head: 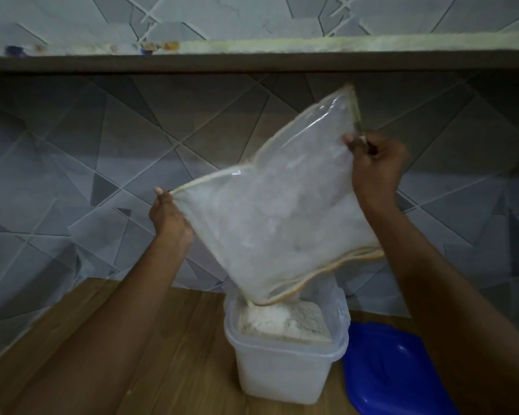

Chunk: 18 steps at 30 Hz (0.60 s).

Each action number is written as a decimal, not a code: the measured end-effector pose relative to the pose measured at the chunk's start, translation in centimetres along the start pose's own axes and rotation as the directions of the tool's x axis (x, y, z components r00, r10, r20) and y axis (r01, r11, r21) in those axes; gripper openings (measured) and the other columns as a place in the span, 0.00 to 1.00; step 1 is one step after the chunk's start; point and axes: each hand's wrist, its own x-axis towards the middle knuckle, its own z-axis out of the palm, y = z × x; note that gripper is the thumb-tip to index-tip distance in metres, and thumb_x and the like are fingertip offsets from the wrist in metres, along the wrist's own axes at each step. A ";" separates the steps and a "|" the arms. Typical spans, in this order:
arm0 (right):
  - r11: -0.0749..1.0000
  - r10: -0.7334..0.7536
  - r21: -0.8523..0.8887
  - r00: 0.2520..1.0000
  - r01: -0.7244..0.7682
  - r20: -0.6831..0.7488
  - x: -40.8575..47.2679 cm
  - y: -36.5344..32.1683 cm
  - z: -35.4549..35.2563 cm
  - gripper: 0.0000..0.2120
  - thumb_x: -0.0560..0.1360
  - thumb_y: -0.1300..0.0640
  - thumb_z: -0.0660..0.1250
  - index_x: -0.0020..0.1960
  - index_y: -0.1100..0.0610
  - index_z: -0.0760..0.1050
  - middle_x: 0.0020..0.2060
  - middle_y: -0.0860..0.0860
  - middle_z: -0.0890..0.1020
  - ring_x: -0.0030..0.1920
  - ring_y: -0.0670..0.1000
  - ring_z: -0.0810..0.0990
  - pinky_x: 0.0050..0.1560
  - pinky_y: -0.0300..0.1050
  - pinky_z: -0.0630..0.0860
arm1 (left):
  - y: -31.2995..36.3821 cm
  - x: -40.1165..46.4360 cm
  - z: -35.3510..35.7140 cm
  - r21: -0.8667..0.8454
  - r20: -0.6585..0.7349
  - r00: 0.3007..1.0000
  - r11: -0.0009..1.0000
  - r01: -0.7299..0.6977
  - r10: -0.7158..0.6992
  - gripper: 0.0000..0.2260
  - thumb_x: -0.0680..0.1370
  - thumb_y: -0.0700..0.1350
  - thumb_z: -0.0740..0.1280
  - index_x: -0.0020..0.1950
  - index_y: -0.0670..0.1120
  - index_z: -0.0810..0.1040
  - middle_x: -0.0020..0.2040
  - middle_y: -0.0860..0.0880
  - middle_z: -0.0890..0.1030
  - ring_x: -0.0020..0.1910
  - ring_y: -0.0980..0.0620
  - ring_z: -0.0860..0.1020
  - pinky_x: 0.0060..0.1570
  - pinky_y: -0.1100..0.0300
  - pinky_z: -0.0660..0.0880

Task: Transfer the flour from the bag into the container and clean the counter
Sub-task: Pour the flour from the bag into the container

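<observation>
The left hand [170, 218] and right hand [375, 166] each pinch a corner of the upturned bag [282, 205], its mouth over the flour-filled container [285, 360]. Pouring seems nearly finished; next, shake out what remains, then wipe the counter [174, 354].

A clear plastic bag [282, 211] dusted with flour hangs tilted above the translucent plastic container [285, 369], mouth down over heaped white flour [282, 322]. The left hand [170, 218] and right hand [375, 166] pinch its upper corners. A blue plastic lid [387, 372] lies just right of the container.
</observation>
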 end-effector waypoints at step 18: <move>0.997 -0.063 0.038 0.996 0.061 0.060 1.0 0.2 -0.1 0.15 0.76 0.57 0.72 0.33 0.61 0.77 0.27 0.43 0.72 0.31 0.41 0.68 0.34 0.41 0.66 | 0.9 -0.8 0.2 -0.037 -0.022 1.000 0.999 -0.010 0.009 0.23 0.84 0.58 0.57 0.65 0.40 0.76 0.55 0.43 0.82 0.42 0.47 0.82 0.41 0.56 0.80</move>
